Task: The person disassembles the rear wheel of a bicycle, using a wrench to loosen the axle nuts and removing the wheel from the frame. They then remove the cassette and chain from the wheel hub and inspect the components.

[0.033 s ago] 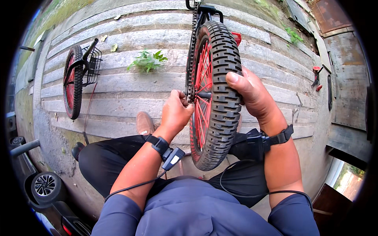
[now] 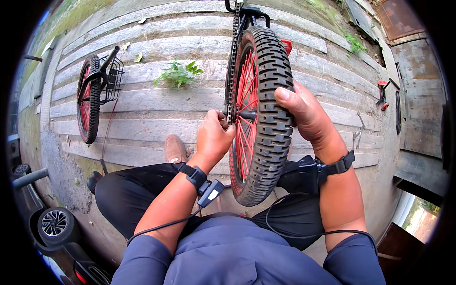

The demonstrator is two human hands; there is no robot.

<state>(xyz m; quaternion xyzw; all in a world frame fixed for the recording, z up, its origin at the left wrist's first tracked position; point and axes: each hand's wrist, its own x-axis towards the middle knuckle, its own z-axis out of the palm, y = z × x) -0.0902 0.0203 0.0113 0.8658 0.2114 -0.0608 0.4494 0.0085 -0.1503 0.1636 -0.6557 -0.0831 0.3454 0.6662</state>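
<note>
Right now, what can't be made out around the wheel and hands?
Left hand: anything between its fingertips near the chain; head view, hidden by its own fingers.
Right hand: most fingers; head view, hidden by the tyre and the hand itself.
Black frame: far end; head view, cut by the top edge.

My left hand (image 2: 216,137) hides its own fingertips beside the chain (image 2: 231,90), so I cannot tell what they touch. Most fingers of my right hand (image 2: 311,116) disappear behind the tyre (image 2: 270,128). The top edge cuts off the black frame (image 2: 249,13); the dark border crops the car (image 2: 70,259). A red-and-black object (image 2: 382,84) is too small to identify.
</note>
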